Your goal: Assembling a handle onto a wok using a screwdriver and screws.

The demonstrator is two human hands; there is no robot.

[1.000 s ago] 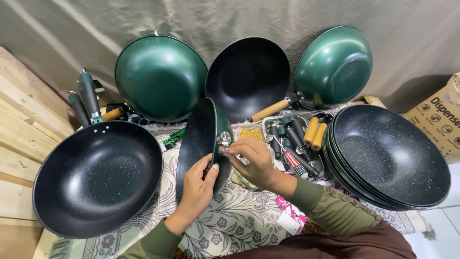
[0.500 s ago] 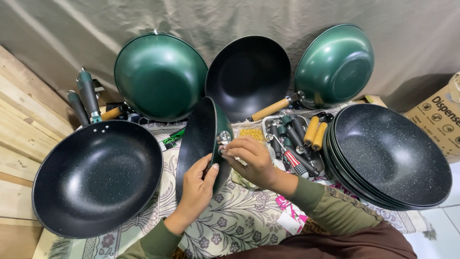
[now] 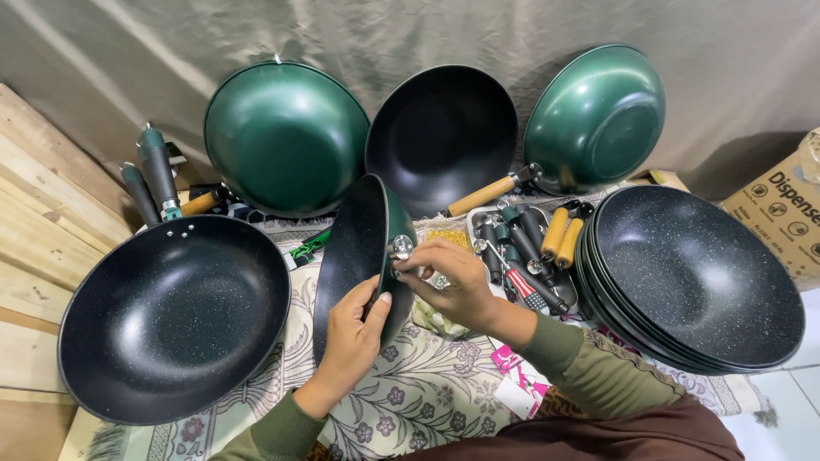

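Green wok (image 3: 363,256) stood on edge at centre mat, rim running near-to-far, cupped from below by left hand (image 3: 354,337); right hand (image 3: 448,282) just right of it, fingertips pinching metal fitting (image 3: 400,248) against outer wall.

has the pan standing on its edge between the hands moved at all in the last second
No. The upright pan keeps its place beside the big black pan, held by the left hand.

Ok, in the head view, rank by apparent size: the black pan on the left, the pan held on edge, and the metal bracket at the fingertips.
1. Black pan on the left, though it is nearer the camera.
2. Pan held on edge, foreshortened, so unsure.
3. Metal bracket, clearly smallest.
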